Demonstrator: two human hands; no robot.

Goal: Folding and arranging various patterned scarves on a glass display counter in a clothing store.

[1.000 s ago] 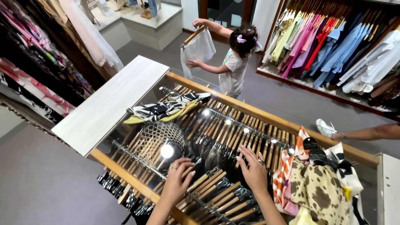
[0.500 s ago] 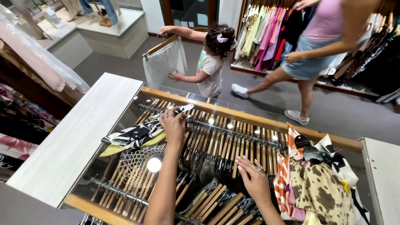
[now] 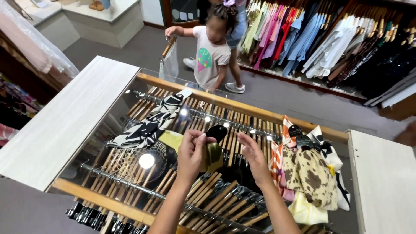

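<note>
My left hand (image 3: 191, 151) pinches one end of a long scarf (image 3: 149, 125), black-and-white patterned with a yellow-green side, just below its round black tag (image 3: 216, 132). The rest of the scarf trails away to the left over the glass top (image 3: 108, 130) of a display case. My right hand (image 3: 253, 154) hovers a little to the right of the held end, fingers apart, holding nothing. Beneath the glass hang rows of wooden clip hangers (image 3: 216, 203).
A heap of scarves (image 3: 307, 171), cow-print and orange-striped, lies on the case's right end. White countertops flank it, one on the left (image 3: 65, 121) and one on the right (image 3: 383, 182). Beyond, a child (image 3: 212, 54) holds a hanger with a clear bag (image 3: 170, 63). Clothing racks (image 3: 329, 39) line the back.
My left hand reached out to the scarf and has drawn its end back toward me. My right hand has risen beside it. The child has moved closer to the case.
</note>
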